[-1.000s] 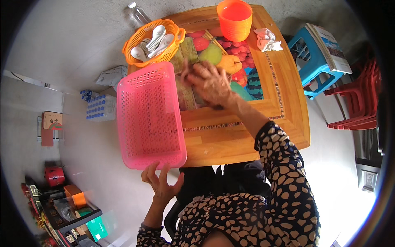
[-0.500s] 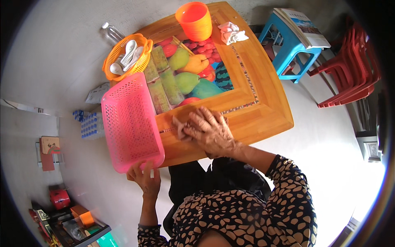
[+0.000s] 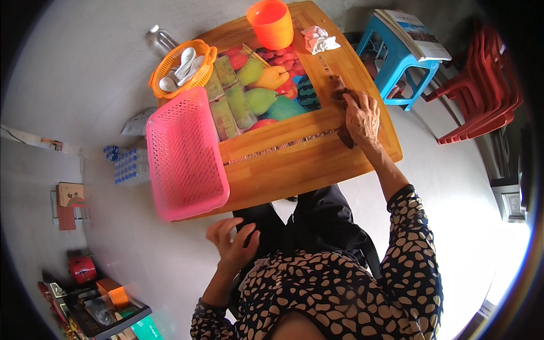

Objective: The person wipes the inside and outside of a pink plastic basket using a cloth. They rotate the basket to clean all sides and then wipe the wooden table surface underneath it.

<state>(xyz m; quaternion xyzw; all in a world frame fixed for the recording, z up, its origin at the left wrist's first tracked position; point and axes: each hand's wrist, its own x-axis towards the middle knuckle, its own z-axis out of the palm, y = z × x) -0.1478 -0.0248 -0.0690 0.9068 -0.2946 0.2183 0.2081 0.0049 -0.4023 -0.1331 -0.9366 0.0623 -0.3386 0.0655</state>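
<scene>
My right hand (image 3: 364,117) presses a bunched brown cloth (image 3: 338,88) onto the right part of the wooden table (image 3: 272,175). Part of the cloth is hidden under the palm. Off the table's front edge, my left hand (image 3: 233,242) hangs in the air, fingers apart and loosely bent, holding nothing. Beyond it a pink perforated plastic basket (image 3: 190,156) sits at the table's left end. A printed picture of fruit (image 3: 263,99) fills the table's middle.
An orange basket (image 3: 156,85) of white spoons (image 3: 186,61) stands behind the pink one. Far back are stacked orange bowls (image 3: 272,28) and crumpled white tissue (image 3: 319,41). A blue stool (image 3: 405,71) bearing papers and stacked red chairs (image 3: 481,90) stand right. Bottled water (image 3: 131,166) is left.
My right hand has slid the cloth across the table to the right and farther back. My left hand has let go of the pink basket and drawn back toward me.
</scene>
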